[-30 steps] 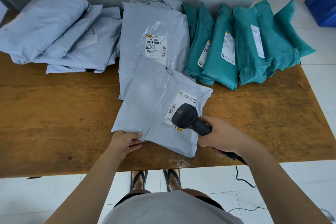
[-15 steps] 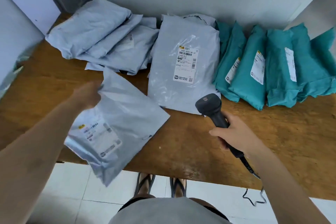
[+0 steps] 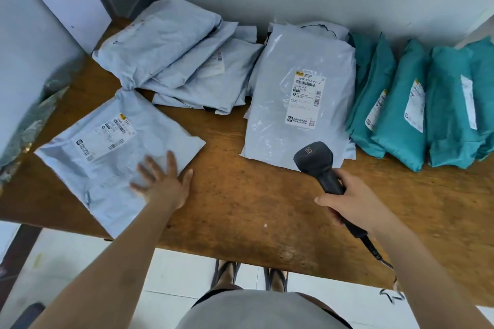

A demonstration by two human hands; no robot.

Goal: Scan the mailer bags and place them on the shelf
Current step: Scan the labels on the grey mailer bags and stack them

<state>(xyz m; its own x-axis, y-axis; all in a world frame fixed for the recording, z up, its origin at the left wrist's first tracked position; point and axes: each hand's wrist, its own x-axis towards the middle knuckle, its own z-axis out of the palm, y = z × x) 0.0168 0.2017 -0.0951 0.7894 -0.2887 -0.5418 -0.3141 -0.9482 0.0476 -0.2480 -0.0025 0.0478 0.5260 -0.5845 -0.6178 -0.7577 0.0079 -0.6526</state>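
Grey mailer bag [image 3: 107,157] went from the front-middle of the desk [image 3: 240,195], up in the air off the front edge, then down flat at the left end, label up, near corner hanging past the front edge. Left hand [image 3: 163,184] let go its pinch; fingers were spread straight over the bag's right part, blurred. Scanner [image 3: 316,161] in the right hand [image 3: 355,203] came off that bag's label; its head sat over the near edge of the big grey mailer [image 3: 302,104] mid-desk.

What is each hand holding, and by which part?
Right hand grips the scanner by its handle. Left hand holds nothing; it lies open over the grey mailer bag.
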